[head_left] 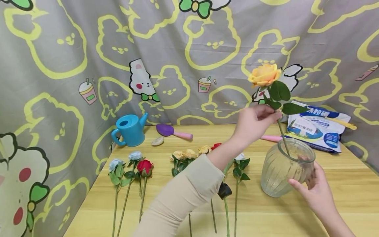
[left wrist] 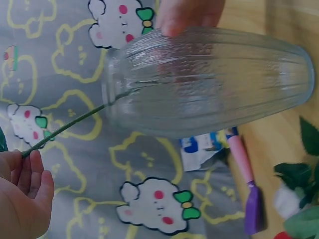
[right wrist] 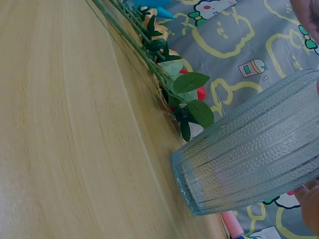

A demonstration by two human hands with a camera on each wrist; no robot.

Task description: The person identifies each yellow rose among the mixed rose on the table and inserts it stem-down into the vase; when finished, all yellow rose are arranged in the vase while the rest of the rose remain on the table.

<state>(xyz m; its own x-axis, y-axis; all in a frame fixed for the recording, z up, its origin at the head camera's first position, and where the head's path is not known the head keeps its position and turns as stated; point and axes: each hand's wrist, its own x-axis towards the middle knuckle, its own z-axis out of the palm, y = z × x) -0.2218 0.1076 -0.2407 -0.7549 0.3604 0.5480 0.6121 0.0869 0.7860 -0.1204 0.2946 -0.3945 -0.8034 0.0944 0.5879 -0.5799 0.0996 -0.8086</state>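
My left hand (head_left: 257, 120) pinches the green stem of a yellow-orange rose (head_left: 265, 75) just below its leaves. The lower stem passes through the mouth of a ribbed clear glass vase (head_left: 275, 174), its end inside the glass. On the vase's right side, my right hand (head_left: 318, 192) holds the glass with thumb and fingers apart around it. The vase leans slightly. In the left wrist view the left hand (left wrist: 30, 194) grips the stem (left wrist: 70, 125), while the flower is out of frame. The right wrist view shows the vase (right wrist: 249, 154) close up, with right-hand fingers (right wrist: 310, 204) at its edge.
Light blue roses and a red rose (head_left: 145, 167) lie at the left; yellow, black and white roses (head_left: 240, 164) lie mid-table, partly behind my left arm. Farther back are a blue watering can (head_left: 131, 131), a stone (head_left: 157, 141), a purple trowel (head_left: 165, 130) and a plastic bag (head_left: 319, 126).
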